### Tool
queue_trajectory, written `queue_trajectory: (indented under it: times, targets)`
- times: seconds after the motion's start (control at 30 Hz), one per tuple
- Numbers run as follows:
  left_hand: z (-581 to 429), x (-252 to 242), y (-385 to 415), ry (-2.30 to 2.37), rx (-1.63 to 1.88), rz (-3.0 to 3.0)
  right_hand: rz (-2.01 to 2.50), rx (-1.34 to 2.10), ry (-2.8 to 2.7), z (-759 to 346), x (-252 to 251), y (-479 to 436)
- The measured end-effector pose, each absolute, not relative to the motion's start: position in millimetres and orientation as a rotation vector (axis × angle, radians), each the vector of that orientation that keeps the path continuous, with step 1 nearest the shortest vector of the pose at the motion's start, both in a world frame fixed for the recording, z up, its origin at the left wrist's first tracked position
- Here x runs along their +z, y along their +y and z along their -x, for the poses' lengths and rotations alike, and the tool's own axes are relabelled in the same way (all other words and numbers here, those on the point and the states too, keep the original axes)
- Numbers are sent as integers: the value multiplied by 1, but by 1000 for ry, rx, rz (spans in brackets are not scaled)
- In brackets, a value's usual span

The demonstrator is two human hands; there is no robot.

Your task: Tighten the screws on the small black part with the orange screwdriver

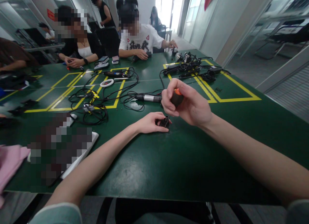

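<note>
Head view: green table [169,166], left hand [151,122] clamped on small black part [165,121], right hand [187,105] around orange-capped screwdriver [177,96].

Black cables [96,101] lie tangled on the green surface [169,166]. A white ring [107,83] sits just beyond the cables. A pink cloth [11,163] lies well left of them.

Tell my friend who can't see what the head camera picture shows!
The right hand holds an orange-topped screwdriver over a small black part, pinned to the green table by the left hand. Tangled cables lie behind.
</note>
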State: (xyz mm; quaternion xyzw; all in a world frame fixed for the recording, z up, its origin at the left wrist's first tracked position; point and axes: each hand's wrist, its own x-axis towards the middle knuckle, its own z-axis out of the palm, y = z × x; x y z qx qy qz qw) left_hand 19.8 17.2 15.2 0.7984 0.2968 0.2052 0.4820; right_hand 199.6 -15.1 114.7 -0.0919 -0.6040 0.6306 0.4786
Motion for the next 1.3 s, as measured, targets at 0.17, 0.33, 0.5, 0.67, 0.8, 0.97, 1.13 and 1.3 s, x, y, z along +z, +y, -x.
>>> queue_trajectory:
  times: [0.17, 0.33, 0.5, 0.67, 0.8, 0.97, 1.13, 1.3]
  targets:
    - [-19, 15, 17, 723, 496, -1944, 236, 1590, -1480, -200, 118, -13]
    - [-18, 15, 18, 723, 488, -1952, 277, 1579, -1484, -200, 117, -16]
    - [-19, 14, 18, 719, 498, -1955, 236, 1562, -1475, -200, 116, -16]
    - [-19, 15, 17, 742, 490, -1955, 269, 1604, -1481, -199, 118, -14]
    - [-18, 16, 17, 736, 487, -1949, 243, 1610, -1474, -200, 115, -14]
    - [-19, 17, 17, 717, 503, -1954, 260, 1577, -1448, -199, 113, -15]
    - [-19, 16, 16, 695, 521, -1936, 228, 1558, -1447, -198, 118, -15]
    - [-19, 17, 17, 690, 522, -1945, 185, 1629, -1438, -199, 117, -15]
